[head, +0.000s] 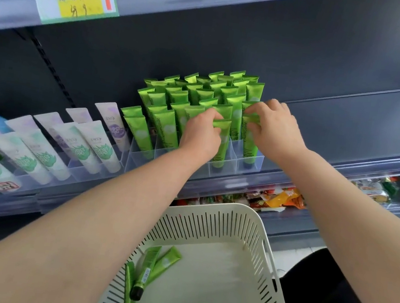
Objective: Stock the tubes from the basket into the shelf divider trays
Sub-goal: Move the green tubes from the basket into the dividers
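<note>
Many green tubes (202, 92) stand cap-down in a clear divider tray (227, 167) on the middle shelf. My left hand (200, 135) pinches the crimped top of a green tube (220, 154) in the tray's front row. My right hand (274, 127) grips the top of the neighbouring green tube (249, 145) at the front right corner. Below, a white slotted basket (266, 254) holds three loose green tubes (150, 268) lying at its left side.
White and lilac tubes (91, 143) fill another clear tray to the left. A price label (77, 2) hangs on the shelf edge above. Snack packets (282, 198) lie on the shelf below. Bare shelf (367, 116) extends right of the green tubes.
</note>
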Tool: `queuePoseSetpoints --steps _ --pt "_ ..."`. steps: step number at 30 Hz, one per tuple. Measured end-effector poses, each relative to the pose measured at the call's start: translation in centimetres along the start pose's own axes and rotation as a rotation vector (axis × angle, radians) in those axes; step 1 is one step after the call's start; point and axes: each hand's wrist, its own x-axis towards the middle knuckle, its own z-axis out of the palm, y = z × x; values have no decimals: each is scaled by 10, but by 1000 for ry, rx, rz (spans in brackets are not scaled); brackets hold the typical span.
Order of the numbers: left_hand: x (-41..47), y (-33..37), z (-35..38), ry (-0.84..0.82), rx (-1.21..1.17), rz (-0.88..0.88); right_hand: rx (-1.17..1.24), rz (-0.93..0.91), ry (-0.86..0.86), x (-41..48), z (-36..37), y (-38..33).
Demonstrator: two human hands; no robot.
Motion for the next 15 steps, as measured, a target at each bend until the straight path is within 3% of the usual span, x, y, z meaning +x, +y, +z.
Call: queuePoseSetpoints --steps 15 --pt "-26 -2 -36 131 21 44 -56 -121 14 -29 -9 -42"
